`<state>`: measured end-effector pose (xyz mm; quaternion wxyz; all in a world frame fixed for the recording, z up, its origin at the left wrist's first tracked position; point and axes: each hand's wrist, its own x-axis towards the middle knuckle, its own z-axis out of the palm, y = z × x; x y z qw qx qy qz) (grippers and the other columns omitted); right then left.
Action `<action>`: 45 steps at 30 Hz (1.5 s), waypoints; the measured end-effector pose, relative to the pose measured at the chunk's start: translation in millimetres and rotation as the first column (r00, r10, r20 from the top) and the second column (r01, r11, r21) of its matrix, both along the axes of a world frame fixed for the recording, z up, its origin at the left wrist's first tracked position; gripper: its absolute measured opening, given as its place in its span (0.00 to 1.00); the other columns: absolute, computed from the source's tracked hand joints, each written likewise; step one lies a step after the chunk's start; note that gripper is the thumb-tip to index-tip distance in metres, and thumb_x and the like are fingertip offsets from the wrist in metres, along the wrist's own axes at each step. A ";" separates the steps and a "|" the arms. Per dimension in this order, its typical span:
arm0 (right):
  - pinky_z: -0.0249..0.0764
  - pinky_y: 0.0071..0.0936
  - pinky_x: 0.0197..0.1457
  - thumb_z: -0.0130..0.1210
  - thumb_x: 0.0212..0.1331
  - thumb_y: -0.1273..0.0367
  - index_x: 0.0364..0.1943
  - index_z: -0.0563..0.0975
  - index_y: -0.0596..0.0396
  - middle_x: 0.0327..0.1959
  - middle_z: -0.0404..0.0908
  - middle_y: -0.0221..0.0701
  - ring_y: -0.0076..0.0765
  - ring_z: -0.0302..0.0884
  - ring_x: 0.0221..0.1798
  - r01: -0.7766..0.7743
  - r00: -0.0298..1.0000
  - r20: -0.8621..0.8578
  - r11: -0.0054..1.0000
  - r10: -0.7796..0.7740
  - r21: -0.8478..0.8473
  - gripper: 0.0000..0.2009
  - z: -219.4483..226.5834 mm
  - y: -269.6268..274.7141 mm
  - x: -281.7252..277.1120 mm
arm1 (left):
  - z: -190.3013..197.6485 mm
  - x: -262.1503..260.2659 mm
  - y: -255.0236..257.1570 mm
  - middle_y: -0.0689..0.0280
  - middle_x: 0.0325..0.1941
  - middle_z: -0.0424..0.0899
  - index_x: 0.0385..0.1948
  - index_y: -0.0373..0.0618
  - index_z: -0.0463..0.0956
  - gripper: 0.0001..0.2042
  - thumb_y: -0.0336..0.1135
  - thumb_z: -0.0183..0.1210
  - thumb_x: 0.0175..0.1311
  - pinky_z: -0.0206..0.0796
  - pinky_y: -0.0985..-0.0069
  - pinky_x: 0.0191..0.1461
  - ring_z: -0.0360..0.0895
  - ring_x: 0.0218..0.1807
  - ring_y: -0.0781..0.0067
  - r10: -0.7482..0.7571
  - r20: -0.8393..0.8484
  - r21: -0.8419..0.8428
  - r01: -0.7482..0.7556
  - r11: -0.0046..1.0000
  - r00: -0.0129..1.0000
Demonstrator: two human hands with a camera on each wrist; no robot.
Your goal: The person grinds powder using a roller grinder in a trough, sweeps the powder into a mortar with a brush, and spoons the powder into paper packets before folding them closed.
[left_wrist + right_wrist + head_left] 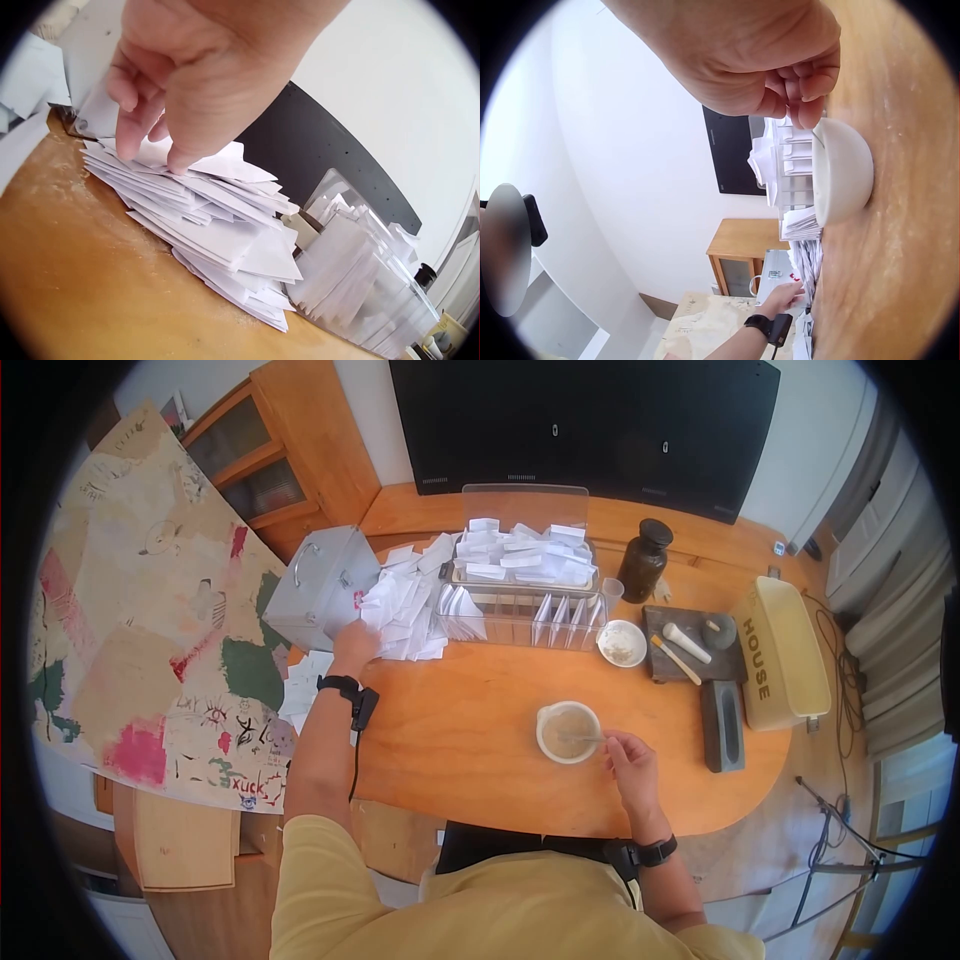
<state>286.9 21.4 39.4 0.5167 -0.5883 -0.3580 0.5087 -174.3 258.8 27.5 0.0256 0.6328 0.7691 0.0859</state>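
Observation:
My left hand (355, 645) reaches onto a loose pile of folded white paper packets (217, 202) beside the silver metal case. In the left wrist view its thumb and fingertips touch the top packets, with a gap between them. My right hand (632, 765) pinches the thin handle of a small spoon (580, 738) at the right rim of a white mortar (547, 749). The spoon's far end lies in the pale beige powder (567, 727) inside. From the right wrist view, the mortar (847, 172) stands upright on the table, its inside hidden.
Clear plastic organizers (520, 622) full of paper packets stand at the back. To the right are a dark bottle (643, 565), a small white dish (622, 644), a dark tray holding a white pestle (687, 643), a grey trough (723, 730) and a yellow bin (785, 650).

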 end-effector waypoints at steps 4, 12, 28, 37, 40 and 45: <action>0.68 0.13 0.29 0.52 0.65 0.72 0.43 0.79 0.62 0.29 0.80 0.26 0.16 0.70 0.25 0.000 1.000 -0.004 1.000 0.000 0.001 0.08 -2.8 -0.4 -0.4 | 11.4 13.2 -8.2 0.52 0.43 0.81 0.42 0.41 0.78 0.21 0.49 0.61 0.56 0.70 0.59 0.51 0.78 0.48 0.50 0.027 -0.026 0.033 -0.026 0.999 0.999; 0.68 0.13 0.28 0.52 0.65 0.72 0.43 0.79 0.62 0.28 0.80 0.26 0.16 0.70 0.24 0.001 1.000 0.015 1.000 -0.002 0.007 0.08 -0.3 -1.7 0.5 | 8.0 22.8 2.0 0.57 0.40 0.81 0.34 0.47 0.81 0.10 0.40 0.60 0.56 0.72 0.61 0.45 0.80 0.40 0.54 -0.241 -0.090 0.240 0.256 0.936 0.966; 0.68 0.13 0.27 0.52 0.65 0.72 0.42 0.79 0.62 0.28 0.80 0.26 0.16 0.69 0.23 -0.001 1.000 0.020 1.000 0.001 0.011 0.08 -2.2 -2.0 -0.8 | 14.3 69.2 -43.5 0.58 0.36 0.77 0.32 0.41 0.76 0.13 0.42 0.62 0.53 0.70 0.59 0.46 0.77 0.43 0.50 -0.356 -0.057 0.528 0.331 0.782 0.933; 0.70 0.17 0.27 0.54 0.62 0.74 0.40 0.81 0.59 0.27 0.80 0.29 0.22 0.72 0.23 -0.073 0.908 0.418 0.969 -0.033 0.236 0.07 5.4 -9.7 -3.2 | 22.0 74.3 4.4 0.39 0.51 0.76 0.47 0.26 0.72 0.40 0.63 0.63 0.48 0.68 0.61 0.58 0.75 0.54 0.44 0.210 0.173 -0.091 -0.197 0.976 0.962; 0.73 0.24 0.28 0.56 0.57 0.77 0.39 0.81 0.58 0.28 0.81 0.35 0.34 0.77 0.25 -0.220 0.755 0.647 0.889 -0.106 0.402 0.07 26.7 -15.4 -5.9 | 22.8 76.6 2.3 0.40 0.53 0.75 0.51 0.25 0.68 0.46 0.64 0.66 0.42 0.67 0.62 0.59 0.74 0.56 0.44 0.246 0.208 -0.100 -0.229 0.968 0.947; 0.75 0.31 0.30 0.56 0.53 0.81 0.38 0.81 0.58 0.30 0.81 0.40 0.45 0.79 0.29 -0.267 0.693 0.699 0.836 -0.179 0.479 0.09 34.1 -20.8 -9.1 | -17.6 43.3 24.7 0.41 0.55 0.75 0.54 0.22 0.65 0.52 0.61 0.72 0.32 0.67 0.66 0.61 0.74 0.58 0.48 0.203 0.268 -0.006 -0.209 0.978 0.942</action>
